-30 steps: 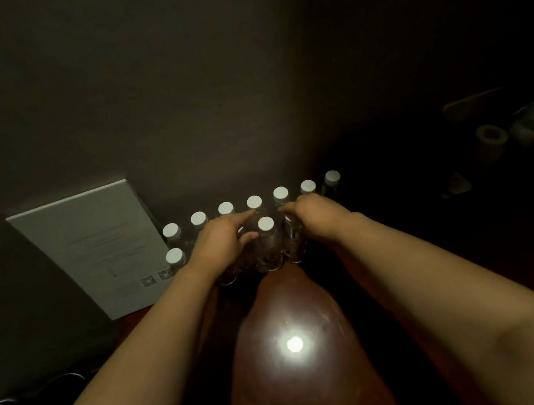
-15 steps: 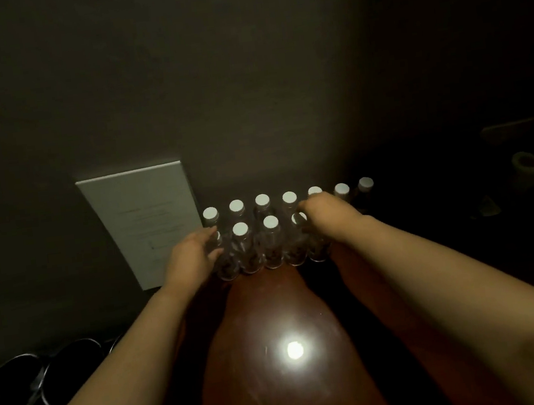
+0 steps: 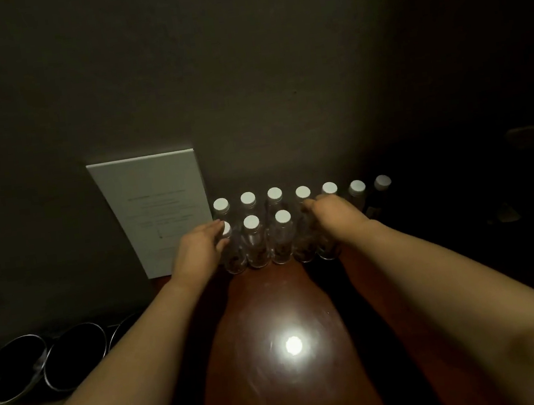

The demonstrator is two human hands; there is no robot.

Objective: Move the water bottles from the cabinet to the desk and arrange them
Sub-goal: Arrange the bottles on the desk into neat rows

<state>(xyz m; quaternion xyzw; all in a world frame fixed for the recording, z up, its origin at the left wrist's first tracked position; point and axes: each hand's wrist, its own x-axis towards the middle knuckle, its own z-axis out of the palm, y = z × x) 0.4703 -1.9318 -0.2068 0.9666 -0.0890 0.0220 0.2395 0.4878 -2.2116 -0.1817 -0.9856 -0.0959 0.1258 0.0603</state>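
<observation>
Two rows of white-capped water bottles (image 3: 254, 241) stand on the wooden desk (image 3: 289, 368) against the wall, beside a white card (image 3: 155, 209). The left hand (image 3: 199, 251) cups the front row's left end bottle and the right hand (image 3: 334, 216) covers its right end, fingers loosely curled. The moving looks mostly done; judging by the rows, only final straightening remains.

Faint lines of print across the white card (image 3: 155, 209) leaning against the wall, too dim and small to read: a heading line near mid-height, several shorter lines beneath, a small mark lower down. No letters, numbers or logos legible there. Plain white caps on the water bottles (image 3: 253, 241), no lettering visible; clear bodies with no readable label. Nothing legible on the dark bowls (image 3: 43, 364) at lower left either.
</observation>
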